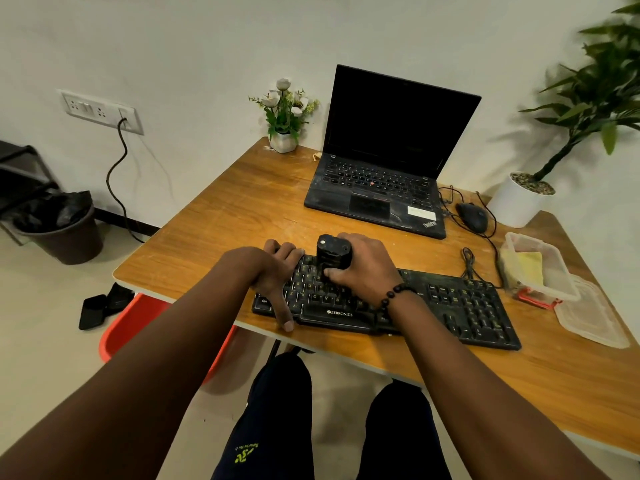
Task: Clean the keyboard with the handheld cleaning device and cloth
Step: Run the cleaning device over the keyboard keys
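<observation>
Head view: a person seated at a wooden table (214, 216), both bare forearms reaching forward and down.
Right fingers: curled round the black handheld cleaning device (329, 252), thumb across its near side.
Right hand (363, 268): grips the device upright, its lower end down on the keys in the left half of the keyboard (467, 306); a dark bead bracelet (394, 294) circles the wrist.
Left fingers: fairly straight, lying over the far left edge of the keyboard, with the thumb stretched back to the near edge by the Ctrl key.
Left hand (277, 275): rests flat on the left end of the keyboard, holding nothing, just beside the device.
Keyboard: black, dusty, marked ZEBRONICS, lying slantwise along the near edge of the table.
Cloth (528, 268): yellow, folded inside a clear plastic container (554, 271) at the right end of the keyboard; the container's lid (592, 317) lies on the table beside it.
Laptop (388, 157): open, screen dark, behind the keyboard, well apart from the hands.
Mouse (472, 216): black, corded, right of the laptop.
Flowers (285, 116): small white pot at the far table corner.
Large plant (588, 109): white pot at the right.
Floor, left: a dark bin (62, 226) with a black liner.
</observation>
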A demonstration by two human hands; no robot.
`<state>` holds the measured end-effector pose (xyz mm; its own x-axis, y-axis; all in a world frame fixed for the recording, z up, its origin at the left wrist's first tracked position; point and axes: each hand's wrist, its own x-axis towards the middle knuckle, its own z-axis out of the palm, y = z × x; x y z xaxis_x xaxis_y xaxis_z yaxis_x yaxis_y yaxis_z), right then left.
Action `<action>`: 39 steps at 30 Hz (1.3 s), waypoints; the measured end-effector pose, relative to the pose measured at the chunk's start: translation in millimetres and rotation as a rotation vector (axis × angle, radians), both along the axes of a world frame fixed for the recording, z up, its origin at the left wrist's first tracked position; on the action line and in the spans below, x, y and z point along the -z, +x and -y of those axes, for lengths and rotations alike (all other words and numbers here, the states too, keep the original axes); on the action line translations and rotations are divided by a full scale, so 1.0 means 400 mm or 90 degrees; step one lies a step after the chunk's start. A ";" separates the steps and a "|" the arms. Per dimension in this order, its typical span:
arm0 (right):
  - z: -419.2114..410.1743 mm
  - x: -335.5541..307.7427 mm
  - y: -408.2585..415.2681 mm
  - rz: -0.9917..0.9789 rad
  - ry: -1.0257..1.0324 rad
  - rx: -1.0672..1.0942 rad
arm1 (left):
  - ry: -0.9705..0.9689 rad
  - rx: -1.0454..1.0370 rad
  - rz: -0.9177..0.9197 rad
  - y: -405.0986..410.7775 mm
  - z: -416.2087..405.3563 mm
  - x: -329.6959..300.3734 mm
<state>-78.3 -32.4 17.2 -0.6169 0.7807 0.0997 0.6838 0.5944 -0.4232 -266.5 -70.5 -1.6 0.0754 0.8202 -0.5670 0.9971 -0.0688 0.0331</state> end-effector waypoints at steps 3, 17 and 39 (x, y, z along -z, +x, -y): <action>0.011 -0.010 0.012 -0.038 -0.066 -0.044 | 0.011 0.003 -0.001 -0.002 -0.008 -0.012; -0.018 -0.013 -0.017 0.002 0.015 -0.013 | 0.008 -0.005 0.000 -0.016 -0.011 -0.006; -0.044 -0.002 -0.001 -0.065 -0.023 0.010 | 0.003 -0.002 0.004 -0.007 -0.007 -0.001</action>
